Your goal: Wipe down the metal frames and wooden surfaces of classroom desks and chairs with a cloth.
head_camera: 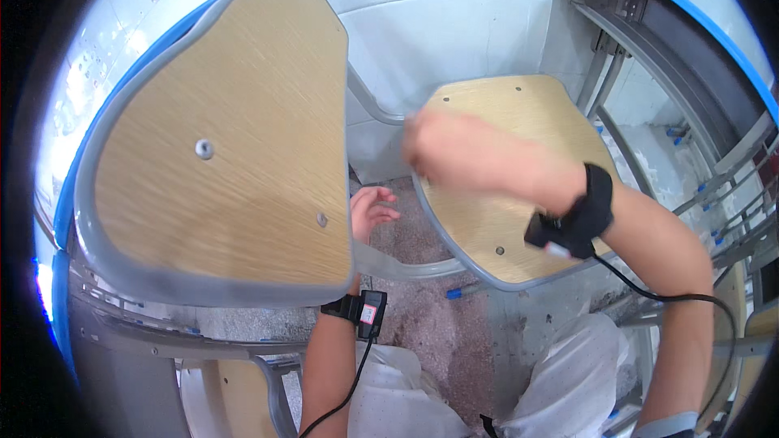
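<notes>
A school chair with a grey metal tube frame (377, 97) stands in front of me. Its wood-grain backrest (243, 103), edged in grey, fills the left side and carries two round fasteners on the face towards me. To the right is the matching seat (529, 115), dotted with small dark fasteners. My left hand (368, 210) shows just past the backrest's right edge, fingers curled a little and apart; part of it is hidden behind the panel. Over the seat's left part, my right hand (447, 143) is bent inward and blurred by motion. Whether it holds something small cannot be seen.
Desks with blue-edged tops stand left and right; the right desk (645, 24) has an open metal shelf. A white wall (450, 24) rises behind the chair. Below left is another chair (237, 395). Cabled black wrist devices (572, 219) sit on both my forearms.
</notes>
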{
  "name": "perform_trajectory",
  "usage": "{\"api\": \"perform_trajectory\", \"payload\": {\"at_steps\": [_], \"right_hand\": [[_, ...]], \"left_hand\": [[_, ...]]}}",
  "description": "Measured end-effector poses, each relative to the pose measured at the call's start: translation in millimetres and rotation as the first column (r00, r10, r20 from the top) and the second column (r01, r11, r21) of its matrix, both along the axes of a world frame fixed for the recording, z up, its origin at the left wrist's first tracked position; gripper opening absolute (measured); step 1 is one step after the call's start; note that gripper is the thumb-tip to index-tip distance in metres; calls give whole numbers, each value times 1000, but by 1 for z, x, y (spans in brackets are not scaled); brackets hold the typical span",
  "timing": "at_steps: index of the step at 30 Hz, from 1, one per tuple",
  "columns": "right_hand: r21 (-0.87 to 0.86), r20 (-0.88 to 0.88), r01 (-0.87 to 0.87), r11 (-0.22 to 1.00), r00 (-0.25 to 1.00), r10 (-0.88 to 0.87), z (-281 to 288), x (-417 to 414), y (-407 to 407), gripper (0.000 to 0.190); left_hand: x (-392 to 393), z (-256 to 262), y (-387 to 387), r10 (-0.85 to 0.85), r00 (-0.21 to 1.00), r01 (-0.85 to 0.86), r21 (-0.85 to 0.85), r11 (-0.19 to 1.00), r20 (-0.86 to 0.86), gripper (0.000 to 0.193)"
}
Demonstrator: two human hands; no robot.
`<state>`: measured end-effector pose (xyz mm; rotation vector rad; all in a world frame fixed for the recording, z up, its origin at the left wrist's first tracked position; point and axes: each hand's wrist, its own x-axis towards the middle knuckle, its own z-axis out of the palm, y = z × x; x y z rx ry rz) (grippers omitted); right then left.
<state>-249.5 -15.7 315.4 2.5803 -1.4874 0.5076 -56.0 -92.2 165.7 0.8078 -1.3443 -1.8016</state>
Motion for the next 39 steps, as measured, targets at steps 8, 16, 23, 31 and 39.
{"api": "perform_trajectory", "payload": {"at_steps": [8,16,23,31,39], "right_hand": [[61,780,273,960,587,-217,-52,-29,-125,18],[70,535,186,980,822,-194,-76,-28,-144,9],[160,-190,375,913,919,-344,-39,3,-141,14],[148,-446,608,780,745,-496,-49,6,-163,18],[-431,486,157,889,870,83,-31,-15,-123,9]], "left_hand": [[-6,-3,3,79,997,-79,-11,997,-11,28],[2,-5,1,153,988,-151,61,987,-31,29],[11,-14,-6,165,986,-164,68,984,-10,27],[9,-2,2,217,971,-216,21,976,-104,24],[48,0,-1,256,948,-269,-44,962,-186,22]]}}
